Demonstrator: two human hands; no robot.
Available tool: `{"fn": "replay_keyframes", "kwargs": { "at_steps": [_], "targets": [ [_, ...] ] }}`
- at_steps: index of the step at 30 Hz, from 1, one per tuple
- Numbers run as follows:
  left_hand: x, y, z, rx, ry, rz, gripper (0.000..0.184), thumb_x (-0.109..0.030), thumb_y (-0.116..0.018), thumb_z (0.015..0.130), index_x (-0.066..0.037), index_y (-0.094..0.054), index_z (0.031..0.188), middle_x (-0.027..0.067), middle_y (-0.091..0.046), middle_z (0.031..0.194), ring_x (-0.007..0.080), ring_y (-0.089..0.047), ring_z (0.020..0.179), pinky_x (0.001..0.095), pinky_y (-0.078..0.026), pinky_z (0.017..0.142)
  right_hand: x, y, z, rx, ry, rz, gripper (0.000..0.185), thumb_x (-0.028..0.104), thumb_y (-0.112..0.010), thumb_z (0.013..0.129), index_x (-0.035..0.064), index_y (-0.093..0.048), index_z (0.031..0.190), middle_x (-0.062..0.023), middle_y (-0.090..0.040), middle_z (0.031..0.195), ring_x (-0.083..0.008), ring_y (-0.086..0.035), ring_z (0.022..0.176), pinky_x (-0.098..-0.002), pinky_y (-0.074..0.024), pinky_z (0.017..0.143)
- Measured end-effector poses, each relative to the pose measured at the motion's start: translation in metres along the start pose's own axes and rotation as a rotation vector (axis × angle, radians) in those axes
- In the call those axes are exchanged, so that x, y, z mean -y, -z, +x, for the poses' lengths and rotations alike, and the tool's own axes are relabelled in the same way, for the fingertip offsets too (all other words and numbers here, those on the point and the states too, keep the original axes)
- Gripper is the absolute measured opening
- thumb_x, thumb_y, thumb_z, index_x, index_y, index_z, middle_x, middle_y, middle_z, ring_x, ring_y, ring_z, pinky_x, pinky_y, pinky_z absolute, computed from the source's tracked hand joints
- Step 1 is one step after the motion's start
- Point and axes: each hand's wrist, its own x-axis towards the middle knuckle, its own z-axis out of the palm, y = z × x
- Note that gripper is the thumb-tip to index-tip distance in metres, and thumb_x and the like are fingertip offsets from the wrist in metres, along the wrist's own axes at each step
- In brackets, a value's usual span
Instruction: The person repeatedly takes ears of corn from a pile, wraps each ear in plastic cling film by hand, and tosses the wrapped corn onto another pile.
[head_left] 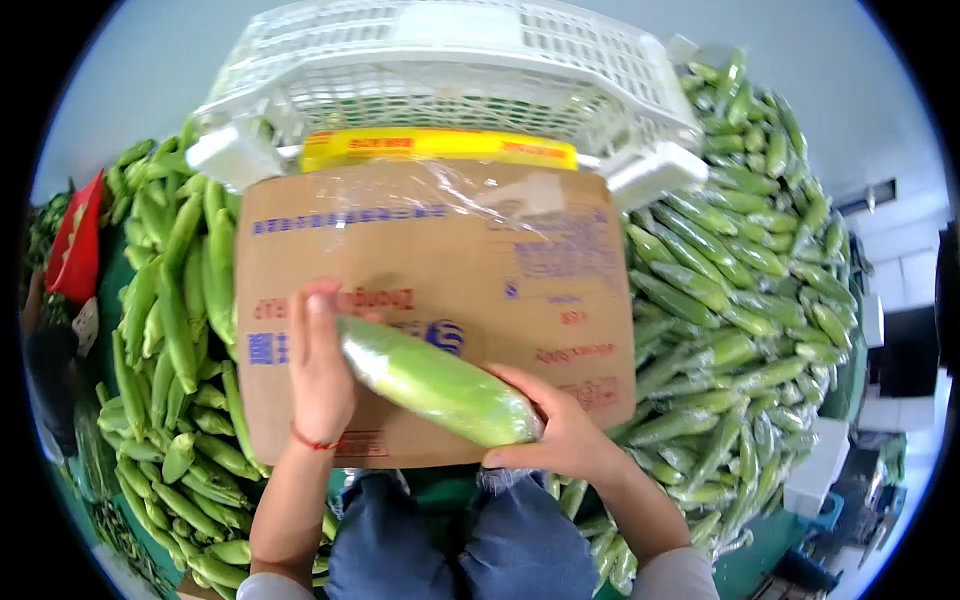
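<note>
A green ear of corn in its husk, wrapped in shiny clear film (435,385), lies slantwise above a cardboard box (560,330). My right hand (555,425) grips its lower right end between thumb and fingers. At the upper left end, my left hand (322,355) is upright with its fingers extended beside the corn; a red string circles that wrist. Behind the box's far edge sits a yellow film carton (440,148), with loose clear film (450,185) spread over the edge.
A white plastic basket (450,60) stands behind the box. Unwrapped corn (170,310) is heaped on the left, film-wrapped corn (740,320) on the right. A red bag (76,245) is at the far left. My knees are below the box.
</note>
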Motion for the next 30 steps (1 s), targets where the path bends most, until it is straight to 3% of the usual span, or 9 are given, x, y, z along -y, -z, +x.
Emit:
{"fn": "replay_keyframes", "kwargs": {
  "at_steps": [3, 5, 9, 16, 19, 23, 25, 28, 30],
  "targets": [
    [0.003, 0.036, -0.015, 0.095, -0.132, 0.526, 0.033, -0.034, -0.040, 0.105, -0.006, -0.053, 0.116, 0.0100, -0.062, 0.100, 0.0172, -0.063, 0.082, 0.0328, -0.053, 0.071, 0.042, 0.017, -0.007, -0.288, 0.243, -0.424, 0.053, 0.012, -0.086, 0.068, 0.0001, -0.065, 0.116, -0.0166, -0.067, 0.113, -0.0248, -0.069, 0.097, -0.0322, -0.0546, 0.082],
    [0.007, 0.032, -0.041, 0.150, 0.331, 0.059, 0.041, -0.040, -0.038, 0.105, -0.004, -0.053, 0.117, 0.0110, -0.064, 0.095, 0.0159, -0.064, 0.071, 0.0277, -0.051, 0.054, 0.038, 0.024, -0.006, -0.649, 0.537, -0.377, 0.015, 0.007, -0.073, 0.079, 0.0010, -0.072, 0.093, -0.0132, -0.071, 0.090, -0.0264, -0.069, 0.081, -0.0364, -0.0539, 0.083],
    [0.003, 0.025, -0.069, 0.427, 0.565, 0.142, 0.068, -0.057, -0.037, 0.099, 0.001, -0.045, 0.134, 0.0100, -0.066, 0.098, 0.0095, -0.063, 0.063, 0.0176, -0.040, 0.034, 0.035, 0.034, 0.024, -0.545, 0.470, 0.381, 0.028, 0.010, -0.056, 0.090, 0.0033, -0.058, 0.117, -0.0029, -0.057, 0.067, -0.0204, -0.058, 0.061, -0.0394, -0.0550, 0.078],
    [-0.009, -0.048, -0.059, 0.969, -0.394, 0.728, 0.083, -0.061, -0.063, 0.080, -0.003, -0.048, 0.138, 0.0144, -0.066, 0.095, 0.0260, -0.066, 0.080, 0.0323, -0.053, 0.066, 0.009, 0.032, -0.011, -1.007, 0.431, 1.021, 0.059, 0.030, -0.060, 0.092, 0.0188, -0.031, 0.143, -0.0081, -0.057, 0.080, -0.0256, -0.062, 0.084, -0.0485, -0.0518, 0.090],
    [0.004, -0.107, -0.067, 1.280, -0.580, 0.861, 0.073, -0.051, -0.072, 0.074, -0.014, -0.054, 0.135, 0.0149, -0.061, 0.114, 0.0321, -0.062, 0.098, 0.0384, -0.053, 0.081, -0.027, -0.002, -0.069, -0.948, 0.089, 1.018, 0.055, 0.035, -0.062, 0.088, 0.0054, -0.044, 0.132, -0.0146, -0.061, 0.097, -0.0300, -0.063, 0.090, -0.0464, -0.0528, 0.090],
    [-0.003, -0.116, -0.077, 1.355, -0.785, 0.920, 0.059, -0.042, -0.072, 0.077, -0.017, -0.059, 0.129, 0.0151, -0.052, 0.132, 0.0337, -0.055, 0.116, 0.0432, -0.046, 0.094, -0.101, 0.077, -0.215, -1.629, -0.402, 0.611, 0.055, 0.031, -0.065, 0.085, -0.0025, -0.049, 0.125, -0.0165, -0.059, 0.109, -0.0278, -0.059, 0.098, -0.0432, -0.0492, 0.089],
    [-0.007, -0.085, -0.068, 1.202, -0.722, 0.925, 0.049, -0.033, -0.071, 0.082, -0.011, -0.061, 0.125, 0.0168, -0.050, 0.134, 0.0372, -0.050, 0.122, 0.0463, -0.042, 0.101, -0.146, 0.141, -0.321, -1.677, -0.644, -0.402, 0.073, 0.026, -0.073, 0.081, -0.0007, -0.038, 0.139, -0.0174, -0.057, 0.120, -0.0316, -0.055, 0.105, -0.0419, -0.0439, 0.094],
    [-0.009, -0.019, -0.055, 0.879, -0.669, 1.038, 0.039, -0.012, -0.066, 0.083, -0.007, -0.063, 0.121, 0.0188, -0.049, 0.135, 0.0425, -0.045, 0.126, 0.0511, -0.038, 0.104, -0.136, 0.197, -0.395, -1.349, -1.087, -1.141, 0.075, 0.014, -0.070, 0.076, 0.0015, -0.039, 0.142, -0.0247, -0.044, 0.139, -0.0380, -0.048, 0.121, -0.0488, -0.0356, 0.106],
    [-0.005, 0.029, -0.041, 0.579, -0.716, 1.230, 0.047, -0.010, -0.069, 0.080, -0.007, -0.060, 0.125, 0.0200, -0.047, 0.138, 0.0414, -0.045, 0.126, 0.0489, -0.038, 0.105, -0.116, 0.188, -0.354, -1.108, -0.777, -1.640, 0.067, 0.010, -0.068, 0.079, 0.0035, -0.042, 0.140, -0.0251, -0.039, 0.144, -0.0406, -0.045, 0.125, -0.0502, -0.0333, 0.108]
  ]
}}
